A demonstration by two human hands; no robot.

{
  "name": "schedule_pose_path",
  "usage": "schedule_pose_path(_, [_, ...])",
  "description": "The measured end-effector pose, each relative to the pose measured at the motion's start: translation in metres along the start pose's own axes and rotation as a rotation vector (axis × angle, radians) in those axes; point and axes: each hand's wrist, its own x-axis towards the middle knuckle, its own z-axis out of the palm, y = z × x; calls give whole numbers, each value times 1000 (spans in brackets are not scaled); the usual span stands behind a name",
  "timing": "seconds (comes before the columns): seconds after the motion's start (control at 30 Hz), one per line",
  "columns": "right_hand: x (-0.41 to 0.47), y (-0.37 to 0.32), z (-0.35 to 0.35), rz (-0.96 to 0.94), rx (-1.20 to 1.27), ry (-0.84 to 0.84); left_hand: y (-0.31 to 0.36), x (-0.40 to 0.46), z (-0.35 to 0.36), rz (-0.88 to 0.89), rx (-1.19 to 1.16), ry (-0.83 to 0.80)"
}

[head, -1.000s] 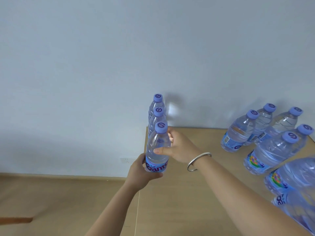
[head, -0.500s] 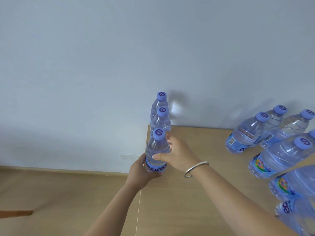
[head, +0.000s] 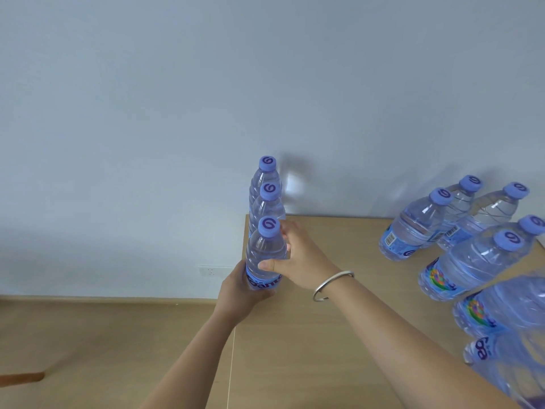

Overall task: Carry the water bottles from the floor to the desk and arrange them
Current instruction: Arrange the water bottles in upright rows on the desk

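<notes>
A clear water bottle [head: 265,255] with a blue cap stands at the left edge of the wooden desk [head: 339,335]. My left hand [head: 240,295] grips its labelled base from the left. My right hand [head: 298,261] grips its upper body from the right, a silver bangle on the wrist. Two more bottles [head: 267,199] stand in a line directly behind it, toward the wall. Several bottles [head: 472,255] stand in a cluster on the right side of the desk.
A white wall rises behind the desk, with a socket [head: 210,271] low on it. Wooden floor [head: 103,349] lies to the left of the desk. A brown wooden piece [head: 20,378] shows at the far left edge.
The bottle in my hands has sunk a little and sits closer behind the line of two. The view has shifted slightly, sliding the right cluster rightward.
</notes>
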Motion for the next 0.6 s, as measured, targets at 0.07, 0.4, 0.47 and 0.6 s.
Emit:
schedule_pose_path(0.07, [-2,0,-1,11,1,-2,1,-3,2,-12,-4,13])
schedule_pose_path(0.4, [-26,-9,0,2,11,105,13,-31,22,-39,-35,191])
schedule_pose_path(0.47, [-41,-10,-6,-16,59,159,7,-41,28,-49,-45,203])
schedule_pose_path(0.6, [-68,-8,-24,17,78,202,-9,-60,38,-101,47,234])
